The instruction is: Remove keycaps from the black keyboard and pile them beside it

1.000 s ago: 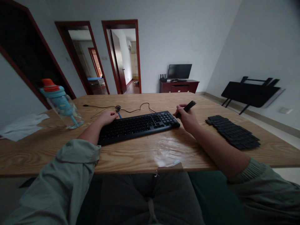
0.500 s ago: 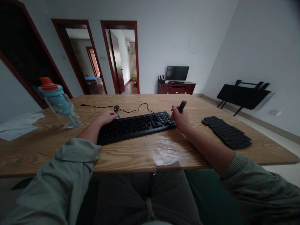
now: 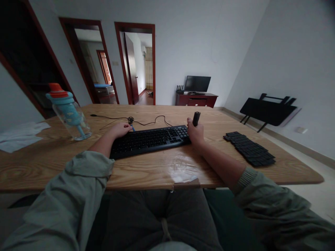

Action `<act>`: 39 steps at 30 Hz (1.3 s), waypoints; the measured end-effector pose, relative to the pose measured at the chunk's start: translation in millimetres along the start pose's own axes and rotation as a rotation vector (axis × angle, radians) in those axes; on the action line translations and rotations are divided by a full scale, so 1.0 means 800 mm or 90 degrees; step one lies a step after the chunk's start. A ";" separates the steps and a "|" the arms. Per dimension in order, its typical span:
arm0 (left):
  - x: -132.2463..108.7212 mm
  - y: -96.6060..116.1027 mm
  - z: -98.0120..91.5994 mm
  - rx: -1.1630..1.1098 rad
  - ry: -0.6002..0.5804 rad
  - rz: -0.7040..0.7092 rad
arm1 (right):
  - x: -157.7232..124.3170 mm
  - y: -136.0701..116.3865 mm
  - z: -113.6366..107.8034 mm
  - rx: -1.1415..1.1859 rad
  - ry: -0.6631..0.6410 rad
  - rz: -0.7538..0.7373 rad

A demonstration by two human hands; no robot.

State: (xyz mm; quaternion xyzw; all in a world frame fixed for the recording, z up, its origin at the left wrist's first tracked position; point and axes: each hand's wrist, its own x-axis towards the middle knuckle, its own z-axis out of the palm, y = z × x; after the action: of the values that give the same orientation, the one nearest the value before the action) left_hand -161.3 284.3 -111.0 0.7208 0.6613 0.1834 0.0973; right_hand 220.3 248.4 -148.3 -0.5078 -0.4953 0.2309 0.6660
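Fingers (image 3: 190,126) of right hand (image 3: 195,133) around slim, dark, upright tool (image 3: 196,118)

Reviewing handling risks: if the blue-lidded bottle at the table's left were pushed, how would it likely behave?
The bottle stands tall on a narrow base, so it would probably tip rather than slide. Its clear body looks nearly empty, so it is likely light. Round, it may roll across the table.

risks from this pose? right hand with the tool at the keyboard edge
The right hand holds a dark tool upright at the keyboard end; a slip might scatter the loose keycaps nearby. The left hand rests by the cable; snagging it could drag the keyboard.
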 end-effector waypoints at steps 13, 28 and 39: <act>0.008 -0.008 0.004 0.024 -0.011 0.014 | 0.005 -0.004 -0.007 0.060 -0.088 0.009; 0.006 -0.001 0.004 0.039 -0.014 0.008 | -0.009 -0.010 0.002 -0.182 -0.142 -0.159; 0.006 -0.006 0.003 0.008 -0.026 0.019 | 0.008 -0.024 -0.027 0.135 -0.135 0.046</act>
State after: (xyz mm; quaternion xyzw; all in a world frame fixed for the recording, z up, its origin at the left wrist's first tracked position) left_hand -164.5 290.1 -114.5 0.7347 0.6495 0.1663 0.1035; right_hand 238.4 236.4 -127.8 -0.4247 -0.5170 0.3578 0.6514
